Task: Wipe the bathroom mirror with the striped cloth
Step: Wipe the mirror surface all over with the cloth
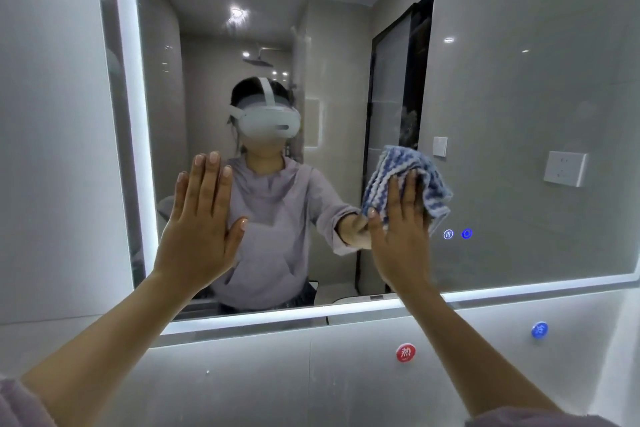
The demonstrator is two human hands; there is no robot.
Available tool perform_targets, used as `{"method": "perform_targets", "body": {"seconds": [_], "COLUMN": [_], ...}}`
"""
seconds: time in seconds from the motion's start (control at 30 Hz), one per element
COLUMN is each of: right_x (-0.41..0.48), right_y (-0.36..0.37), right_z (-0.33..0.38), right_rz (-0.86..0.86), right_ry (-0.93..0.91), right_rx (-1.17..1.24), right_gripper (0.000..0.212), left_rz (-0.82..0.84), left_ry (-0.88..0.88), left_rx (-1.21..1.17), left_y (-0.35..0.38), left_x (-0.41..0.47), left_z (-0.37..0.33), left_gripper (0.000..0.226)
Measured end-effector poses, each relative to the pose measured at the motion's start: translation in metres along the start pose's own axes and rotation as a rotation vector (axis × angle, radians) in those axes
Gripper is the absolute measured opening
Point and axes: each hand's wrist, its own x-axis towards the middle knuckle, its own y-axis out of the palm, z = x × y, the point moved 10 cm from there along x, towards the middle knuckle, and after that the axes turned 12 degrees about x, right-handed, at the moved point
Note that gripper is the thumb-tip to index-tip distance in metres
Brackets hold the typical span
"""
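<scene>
The bathroom mirror (519,107) fills most of the view, framed by a lit white border. My left hand (201,222) lies flat against the glass at the lower left, fingers straight and together. My right hand (401,236) presses the blue-and-white striped cloth (405,170) onto the glass right of centre with straight fingers. The cloth bunches above and beside the fingertips. The mirror reflects a person in a headset and a grey top.
Two small lit touch icons (457,234) glow on the glass just right of the cloth. Below the mirror, the tiled wall carries a red round sticker (405,352) and a blue one (539,330). A grey wall (52,149) borders the mirror's left side.
</scene>
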Motion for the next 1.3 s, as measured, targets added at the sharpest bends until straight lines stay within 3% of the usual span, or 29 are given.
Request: {"method": "perform_targets", "body": {"seconds": [0.17, 0.4, 0.57, 0.73, 0.87, 0.97, 1.17, 1.3], "right_x": [-0.086, -0.108, -0.068, -0.042, -0.042, -0.049, -0.081, -0.096], "right_y": [0.049, 0.053, 0.029, -0.015, -0.018, -0.008, 0.031, 0.044], "right_z": [0.03, 0.028, -0.024, -0.087, -0.104, -0.075, 0.007, 0.02], "right_rz": [0.151, 0.243, 0.22, 0.016, -0.041, -0.028, 0.082, 0.167], "right_ry": [-0.241, -0.273, -0.006, 0.28, 0.46, 0.358, -0.063, -0.152], "right_rx": [-0.054, -0.038, -0.109, -0.042, 0.02, -0.009, -0.016, 0.008], "right_gripper": [0.057, 0.054, 0.059, 0.068, 0.072, 0.069, 0.055, 0.054], "left_rz": [-0.007, 0.038, 0.082, 0.109, 0.138, 0.141, 0.146, 0.145], "left_ry": [0.007, 0.009, 0.003, 0.002, 0.001, 0.0, 0.003, 0.013], "left_rx": [-0.001, -0.007, -0.014, -0.012, -0.007, -0.01, -0.01, -0.012], "left_y": [0.003, -0.002, -0.008, -0.009, -0.008, -0.008, -0.007, -0.008], "left_x": [0.0, 0.001, 0.002, 0.002, 0.002, 0.002, 0.001, 0.001], "left_z": [0.001, -0.001, -0.002, -0.003, -0.004, -0.004, -0.003, -0.004], "left_gripper": [0.072, 0.072, 0.072, 0.071, 0.071, 0.072, 0.073, 0.074]}}
